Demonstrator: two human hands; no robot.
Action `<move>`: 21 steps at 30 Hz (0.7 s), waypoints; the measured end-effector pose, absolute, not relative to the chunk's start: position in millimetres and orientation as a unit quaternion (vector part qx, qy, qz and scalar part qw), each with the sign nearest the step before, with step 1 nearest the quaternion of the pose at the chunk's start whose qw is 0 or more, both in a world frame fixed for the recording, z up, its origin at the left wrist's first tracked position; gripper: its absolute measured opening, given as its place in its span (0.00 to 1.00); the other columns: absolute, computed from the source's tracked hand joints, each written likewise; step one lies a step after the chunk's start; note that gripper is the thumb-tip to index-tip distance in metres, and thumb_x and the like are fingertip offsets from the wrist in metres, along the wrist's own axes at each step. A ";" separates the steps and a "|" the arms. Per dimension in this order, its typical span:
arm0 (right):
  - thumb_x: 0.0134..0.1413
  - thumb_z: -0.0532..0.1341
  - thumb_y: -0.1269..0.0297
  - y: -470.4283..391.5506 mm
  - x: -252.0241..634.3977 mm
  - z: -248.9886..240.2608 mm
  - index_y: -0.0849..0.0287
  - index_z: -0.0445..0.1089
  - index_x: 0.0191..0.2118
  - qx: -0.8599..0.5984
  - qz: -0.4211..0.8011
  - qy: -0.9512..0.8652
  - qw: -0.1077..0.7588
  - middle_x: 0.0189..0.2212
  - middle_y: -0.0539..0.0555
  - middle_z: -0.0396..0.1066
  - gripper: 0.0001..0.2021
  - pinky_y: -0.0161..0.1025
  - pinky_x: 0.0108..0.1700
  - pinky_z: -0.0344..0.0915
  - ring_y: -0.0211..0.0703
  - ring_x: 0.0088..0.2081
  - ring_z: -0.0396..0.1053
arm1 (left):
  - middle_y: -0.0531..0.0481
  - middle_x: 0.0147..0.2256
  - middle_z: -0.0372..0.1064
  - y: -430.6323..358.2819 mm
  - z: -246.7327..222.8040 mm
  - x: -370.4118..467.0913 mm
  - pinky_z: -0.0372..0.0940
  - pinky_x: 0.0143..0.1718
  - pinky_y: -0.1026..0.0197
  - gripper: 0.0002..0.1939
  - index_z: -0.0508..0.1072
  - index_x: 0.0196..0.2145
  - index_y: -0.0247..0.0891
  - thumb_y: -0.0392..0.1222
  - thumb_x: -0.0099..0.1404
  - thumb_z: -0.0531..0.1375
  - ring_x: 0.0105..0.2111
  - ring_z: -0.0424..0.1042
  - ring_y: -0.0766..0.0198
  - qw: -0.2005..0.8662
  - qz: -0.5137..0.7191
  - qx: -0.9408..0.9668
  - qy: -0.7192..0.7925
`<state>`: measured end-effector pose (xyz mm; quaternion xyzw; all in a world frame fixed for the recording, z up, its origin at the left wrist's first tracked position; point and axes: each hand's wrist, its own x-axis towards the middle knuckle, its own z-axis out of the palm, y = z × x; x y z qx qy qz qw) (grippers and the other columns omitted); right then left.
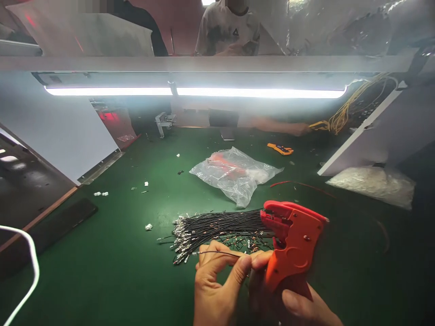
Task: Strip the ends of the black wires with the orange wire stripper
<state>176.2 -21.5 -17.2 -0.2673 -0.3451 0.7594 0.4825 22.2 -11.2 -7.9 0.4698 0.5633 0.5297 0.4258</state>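
Note:
My left hand (217,280) pinches a thin black wire (220,252) between thumb and fingers. A small metal terminal shows at the wire's left end; its other end is hidden at my fingertips. Wrapped round the handle of a red-orange wire stripper (294,246) is my right hand (302,303), one fingertip close to my left thumb. The stripper stands upright with its red jaws pointing left. Behind both hands lies a bundle of black wires (217,224), its metal terminals gathered at the left. Small wire scraps with coppery ends lie in front of the bundle.
Beyond the bundle lies a clear plastic bag (234,174) with red and white contents. A yellow-black tool (280,149) rests farther back. White connectors (148,227) are scattered left. A filled bag (374,183) sits right, beside a white panel (363,131). Another person's hand (282,126) shows at the back.

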 end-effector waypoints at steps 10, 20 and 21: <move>0.53 0.70 0.46 -19.4 177.8 -8.1 0.57 0.78 0.50 -0.273 0.771 -0.337 0.466 0.29 0.54 0.81 0.24 0.37 0.35 0.63 0.42 0.31 0.73 | 0.53 0.29 0.74 -4.4 -3.8 10.0 0.61 0.41 0.59 0.11 0.82 0.25 0.47 0.54 0.61 0.70 0.34 0.69 0.60 0.429 0.579 0.457 0.521; 0.50 0.73 0.55 -29.1 172.6 -47.0 0.59 0.74 0.45 -0.174 0.846 -0.317 0.392 0.37 0.58 0.80 0.20 0.43 0.42 0.66 0.46 0.36 0.76 | 0.56 0.29 0.73 21.5 27.8 -5.5 0.58 0.37 0.68 0.24 0.81 0.23 0.43 0.53 0.27 0.82 0.34 0.62 0.68 0.580 0.661 0.077 0.470; 0.50 0.73 0.54 -29.9 171.7 -51.9 0.60 0.74 0.46 -0.179 0.849 -0.322 0.379 0.37 0.58 0.80 0.21 0.43 0.42 0.66 0.47 0.37 0.76 | 0.56 0.30 0.73 22.4 27.9 -5.1 0.57 0.36 0.68 0.26 0.81 0.23 0.42 0.52 0.26 0.82 0.34 0.61 0.68 0.587 0.656 0.061 0.470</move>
